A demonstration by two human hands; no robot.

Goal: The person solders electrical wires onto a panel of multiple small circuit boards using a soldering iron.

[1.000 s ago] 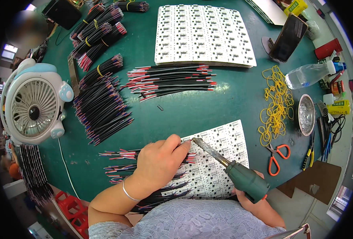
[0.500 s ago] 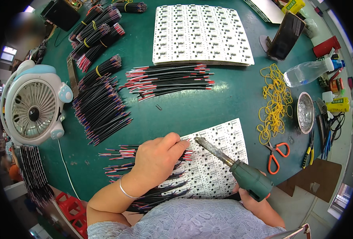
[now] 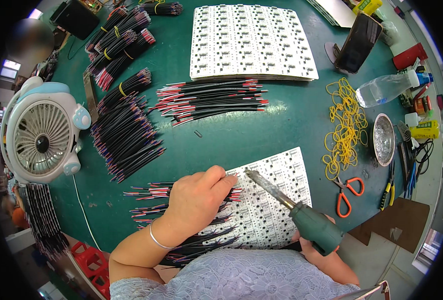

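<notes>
My left hand [image 3: 196, 195] is closed in a pinch on a thin wire at the upper left edge of a white circuit board sheet [image 3: 281, 175]. Most of that wire is hidden under the hand. Black-sheathed wires [image 3: 149, 210] with red, white and blue ends lie in rows beneath it and reach onto the sheet's left side. My right hand [image 3: 314, 250] grips a green-handled soldering iron [image 3: 314, 227], its fingers partly hidden behind the handle. The iron's metal tip points up and left, close to my left fingertips; whether it touches the sheet I cannot tell.
Beyond the sheet lie loose wires [image 3: 211, 100] and a stack of circuit board sheets [image 3: 251, 45]. Wire bundles [image 3: 126, 135] and a fan [image 3: 41, 140] stand left. Rubber bands [image 3: 344, 130], orange-handled cutters [image 3: 349, 192], a metal bowl [image 3: 384, 140], a bottle [image 3: 384, 92] and a phone [image 3: 359, 42] are right.
The soldering iron's tip has shifted very slightly away from me. My left hand stays in the same place on the wire.
</notes>
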